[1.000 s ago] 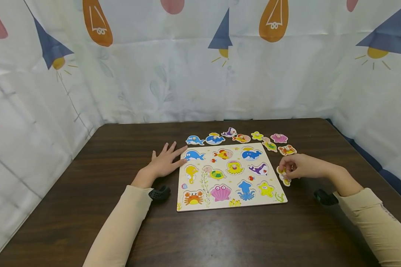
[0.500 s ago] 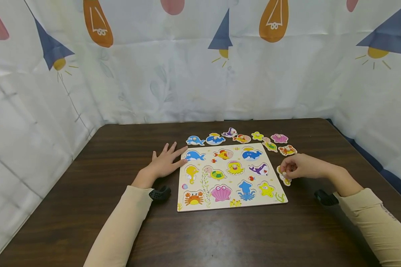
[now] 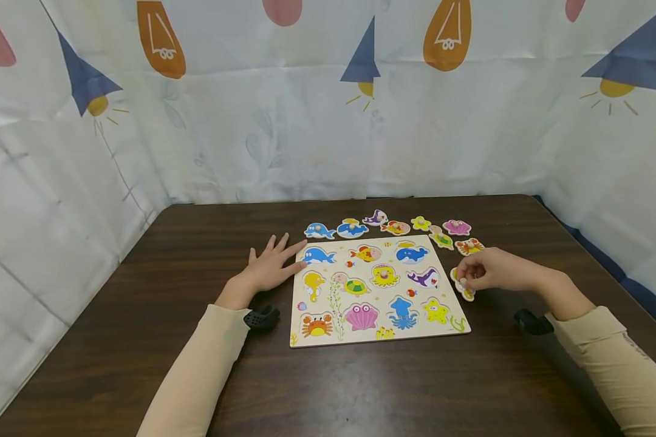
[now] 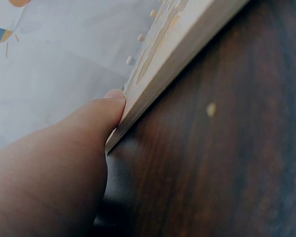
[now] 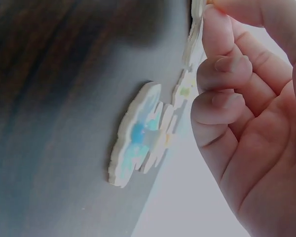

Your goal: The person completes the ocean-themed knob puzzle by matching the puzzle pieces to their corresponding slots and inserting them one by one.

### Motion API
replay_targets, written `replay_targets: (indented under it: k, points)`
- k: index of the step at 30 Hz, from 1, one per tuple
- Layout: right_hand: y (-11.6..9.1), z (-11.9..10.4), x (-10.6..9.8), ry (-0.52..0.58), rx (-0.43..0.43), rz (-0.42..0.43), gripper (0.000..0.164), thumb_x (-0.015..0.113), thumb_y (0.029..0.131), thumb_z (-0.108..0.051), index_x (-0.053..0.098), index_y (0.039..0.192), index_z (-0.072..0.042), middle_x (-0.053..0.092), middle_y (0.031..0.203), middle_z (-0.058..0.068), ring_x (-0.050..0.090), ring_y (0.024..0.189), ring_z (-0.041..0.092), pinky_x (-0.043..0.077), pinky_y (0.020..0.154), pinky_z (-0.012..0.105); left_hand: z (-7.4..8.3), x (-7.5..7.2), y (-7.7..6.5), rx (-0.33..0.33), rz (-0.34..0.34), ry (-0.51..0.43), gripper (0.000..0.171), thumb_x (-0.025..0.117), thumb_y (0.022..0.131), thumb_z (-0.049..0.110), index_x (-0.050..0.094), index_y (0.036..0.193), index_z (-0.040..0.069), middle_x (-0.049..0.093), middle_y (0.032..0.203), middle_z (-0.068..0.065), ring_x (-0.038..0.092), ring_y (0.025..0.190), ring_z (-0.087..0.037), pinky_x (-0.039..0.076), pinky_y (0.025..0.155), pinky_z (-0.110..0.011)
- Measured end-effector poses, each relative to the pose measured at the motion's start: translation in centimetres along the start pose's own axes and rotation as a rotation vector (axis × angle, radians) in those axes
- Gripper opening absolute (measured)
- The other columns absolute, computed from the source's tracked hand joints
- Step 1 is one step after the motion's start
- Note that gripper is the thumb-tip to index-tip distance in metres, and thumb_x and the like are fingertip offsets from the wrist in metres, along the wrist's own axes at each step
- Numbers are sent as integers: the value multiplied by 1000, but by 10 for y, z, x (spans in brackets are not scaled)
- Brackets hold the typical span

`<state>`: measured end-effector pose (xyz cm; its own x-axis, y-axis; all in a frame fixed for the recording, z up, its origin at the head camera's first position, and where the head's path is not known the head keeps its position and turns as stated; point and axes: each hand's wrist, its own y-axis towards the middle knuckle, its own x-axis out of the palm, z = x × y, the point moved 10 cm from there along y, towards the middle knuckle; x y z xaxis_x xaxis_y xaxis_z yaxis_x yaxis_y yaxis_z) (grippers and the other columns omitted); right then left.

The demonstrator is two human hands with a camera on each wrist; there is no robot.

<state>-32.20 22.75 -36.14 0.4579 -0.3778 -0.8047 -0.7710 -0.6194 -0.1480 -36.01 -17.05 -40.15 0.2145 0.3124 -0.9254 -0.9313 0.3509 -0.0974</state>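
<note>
Yellow piece (image 3: 467, 294) | pinched by right grip (image 3: 488, 270) | partly hidden, outline unclear

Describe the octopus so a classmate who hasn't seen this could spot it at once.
On the dark table lies a pale board of sea animals. In its middle row, look between the green turtle and the purple animal. The octopus there is yellow with a pink top and, unlike those two, has a knob.

A lamp-patterned curtain (image 3: 317, 142) hangs behind the table (image 3: 361, 391).
</note>
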Motion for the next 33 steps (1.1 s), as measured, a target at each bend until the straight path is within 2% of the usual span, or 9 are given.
replay_targets:
  k: [12, 19, 25, 33]
  points:
    - [9, -19, -9, -11, -20, 40, 11, 76, 91, -8, 73, 101, -7, 57, 80, -4, 53, 73, 13, 47, 60, 24, -1, 1, -1, -1, 5, 0, 70, 47, 106, 55, 24, 166, 26, 6, 170, -19, -2, 154, -46, -5, 110, -79]
    - [20, -32, -8, -7, -43, 24, 11, 76, 91, -9, 74, 102, -6, 58, 81, -4, 54, 75, 14, 48, 64, 24, 0, 1, -1, 0, 5, 1, 70, 47, 106, 56, 24, 166, 26, 6, 170, -19, -2, 154, -46, -5, 110, -79]
    - [32, -50, -6, -26, -111, 4, 9, 77, 93, -12, 74, 101, -9, 56, 79, -5, 53, 75, 15, 47, 64, 24, 2, 0, -2, 7, 7, -2, 70, 47, 106, 55, 25, 165, 25, 6, 170, -20, -2, 154, -46, -5, 110, -79]
    - [51, -76, -4, -56, -194, 29, 7, 77, 92, -10, 75, 97, -15, 58, 80, -7, 52, 77, 17, 46, 63, 25, 3, -1, -2, 11, 6, -9, 70, 46, 106, 55, 25, 166, 25, 6, 170, -20, -3, 154, -46, -5, 109, -79]
